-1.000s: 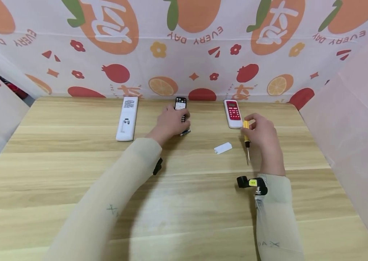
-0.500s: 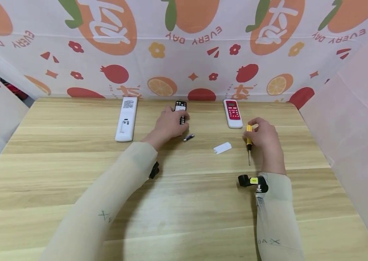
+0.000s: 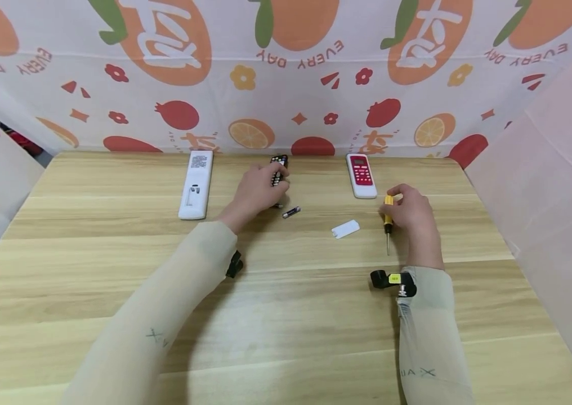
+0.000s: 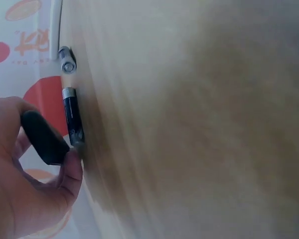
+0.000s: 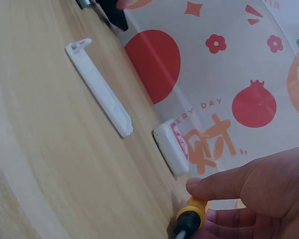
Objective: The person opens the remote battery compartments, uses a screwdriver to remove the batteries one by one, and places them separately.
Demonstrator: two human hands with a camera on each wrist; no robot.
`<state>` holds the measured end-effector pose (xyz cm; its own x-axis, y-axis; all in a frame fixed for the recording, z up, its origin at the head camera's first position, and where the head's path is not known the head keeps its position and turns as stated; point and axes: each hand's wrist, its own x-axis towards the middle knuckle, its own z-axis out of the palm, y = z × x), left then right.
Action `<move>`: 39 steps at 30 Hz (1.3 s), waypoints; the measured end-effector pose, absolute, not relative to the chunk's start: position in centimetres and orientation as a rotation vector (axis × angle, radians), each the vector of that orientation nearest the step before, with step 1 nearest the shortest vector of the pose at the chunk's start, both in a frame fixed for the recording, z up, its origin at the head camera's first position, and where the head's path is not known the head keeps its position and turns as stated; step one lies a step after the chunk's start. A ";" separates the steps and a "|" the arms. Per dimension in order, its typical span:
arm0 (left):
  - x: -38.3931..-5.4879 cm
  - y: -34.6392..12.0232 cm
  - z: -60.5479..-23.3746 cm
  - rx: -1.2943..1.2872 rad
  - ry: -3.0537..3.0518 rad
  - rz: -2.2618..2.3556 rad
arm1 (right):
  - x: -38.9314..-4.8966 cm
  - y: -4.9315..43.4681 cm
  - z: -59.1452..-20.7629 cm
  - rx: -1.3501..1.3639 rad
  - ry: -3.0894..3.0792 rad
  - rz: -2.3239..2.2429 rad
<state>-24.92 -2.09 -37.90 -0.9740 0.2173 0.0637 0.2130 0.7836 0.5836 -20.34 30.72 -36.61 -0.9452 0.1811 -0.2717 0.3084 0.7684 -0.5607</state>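
In the head view, my left hand (image 3: 255, 194) grips a black remote control (image 3: 276, 179) by its sides, near the table's far edge. Seen from the left wrist, the remote (image 4: 42, 138) is tilted between thumb and fingers. Two small batteries lie close to that hand: a dark one (image 4: 74, 117) by the fingertips and another (image 4: 67, 60) farther off. My right hand (image 3: 410, 209) pinches the yellow handle of a screwdriver (image 3: 388, 216), its shaft pointing toward me. A white battery cover (image 3: 345, 229) lies on the table between the hands.
Left of my left hand, a long white remote (image 3: 196, 185) lies back up with its battery slot uncovered. A white remote with a red face (image 3: 362, 176) lies just beyond the screwdriver. A fruit-print cloth (image 3: 276, 101) hangs behind the wooden table (image 3: 276, 326).
My left hand has shifted left with the black remote, and batteries once mostly hidden under it now show. The right hand has moved slightly right with the screwdriver.
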 end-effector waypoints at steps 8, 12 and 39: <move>-23.5 -3.2 -37.2 0.321 2.865 1.318 | -20.4 30.9 -37.0 0.396 2.778 -0.914; -22.1 -3.5 -36.4 0.266 2.712 1.538 | -20.4 30.9 -37.1 0.400 2.780 -0.917; -17.0 -3.8 -36.5 0.275 1.974 2.248 | -19.9 25.7 -35.6 0.147 3.076 -0.800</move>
<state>-17.02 -3.76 -36.54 -0.9738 0.2226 0.0461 0.0170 -0.1311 0.9912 -19.93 25.72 -35.60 -0.9949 0.0992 0.0160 0.0788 0.8693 -0.4879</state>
